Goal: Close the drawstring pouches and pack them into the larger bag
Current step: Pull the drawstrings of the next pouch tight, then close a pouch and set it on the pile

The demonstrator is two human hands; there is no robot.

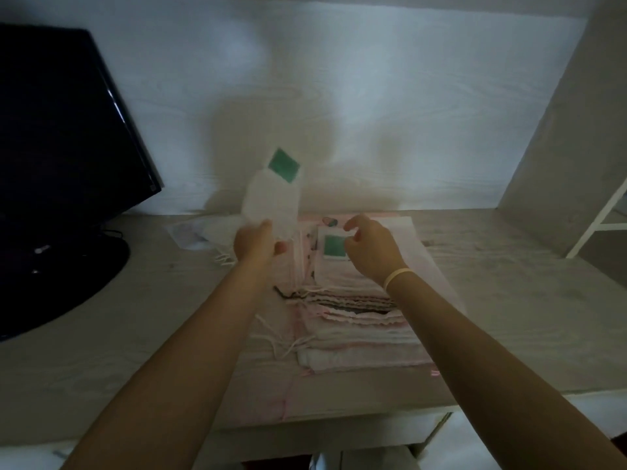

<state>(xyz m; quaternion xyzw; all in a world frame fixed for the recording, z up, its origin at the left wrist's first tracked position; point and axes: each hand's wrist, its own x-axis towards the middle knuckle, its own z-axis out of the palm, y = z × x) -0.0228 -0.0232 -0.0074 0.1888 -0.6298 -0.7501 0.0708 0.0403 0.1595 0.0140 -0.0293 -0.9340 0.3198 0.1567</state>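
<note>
Holding a white pouch (pixel 271 201) aloft, left hand (pixel 256 240) pinches it.

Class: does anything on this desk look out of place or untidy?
Mostly orderly. The pouches lie stacked, but loose drawstrings trail off the stack's left edge, and the left hand holds one pouch up, tilted.

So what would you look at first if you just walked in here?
Probably the white pouch with a green patch, held up by the left hand above the desk. Then the pile of pink and white pouches under the right hand, and the big dark monitor at far left.
</note>
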